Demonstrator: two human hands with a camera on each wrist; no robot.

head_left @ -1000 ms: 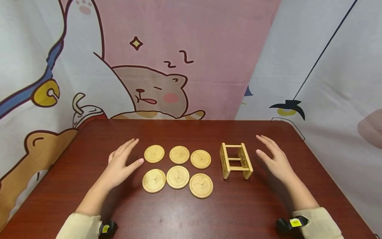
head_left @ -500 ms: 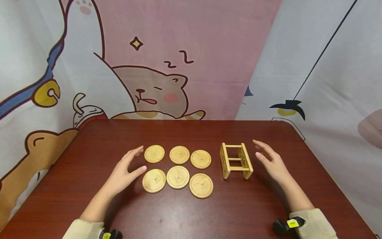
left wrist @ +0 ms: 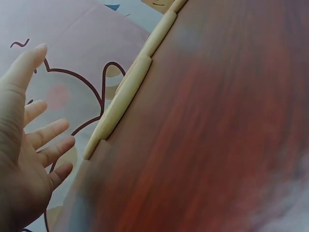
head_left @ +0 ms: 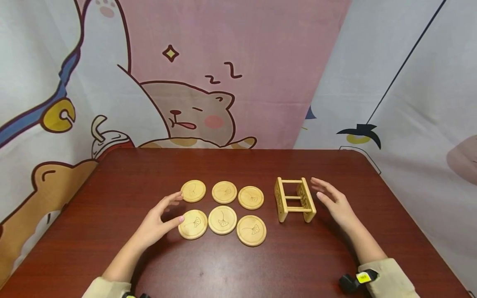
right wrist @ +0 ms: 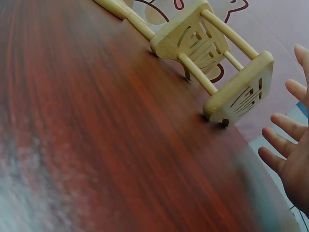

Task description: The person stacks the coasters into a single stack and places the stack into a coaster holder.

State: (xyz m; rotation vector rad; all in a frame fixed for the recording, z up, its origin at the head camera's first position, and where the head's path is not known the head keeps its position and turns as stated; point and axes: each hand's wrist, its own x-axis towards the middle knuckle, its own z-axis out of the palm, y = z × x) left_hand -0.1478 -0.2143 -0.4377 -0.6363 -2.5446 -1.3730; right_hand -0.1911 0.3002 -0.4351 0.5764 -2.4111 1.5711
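Observation:
Several round wooden coasters with an engraved ginkgo leaf lie flat in two rows in the head view. My left hand (head_left: 154,225) hovers at their left side, fingers spread and holding nothing. Its thumb overlaps the edge of the near-left coaster (head_left: 193,224), and its fingertips reach the far-left coaster (head_left: 193,191); whether they touch I cannot tell. A wooden coaster rack (head_left: 294,200) with carved side panels and crossbars stands right of the coasters. Beside it, my right hand (head_left: 337,207) is held with loosely extended fingers, apart from the rack in the right wrist view.
The dark red-brown table (head_left: 223,273) has rounded far corners. Behind it hangs a cartoon-printed cloth (head_left: 279,82). Further coasters are the far-middle coaster (head_left: 224,192) and the near-right coaster (head_left: 251,230). Each wrist wears a black camera strap (head_left: 357,280).
My left hand has moved right and nearer, up to the coasters. The right hand has shifted left toward the rack. Coasters and rack have stayed in place.

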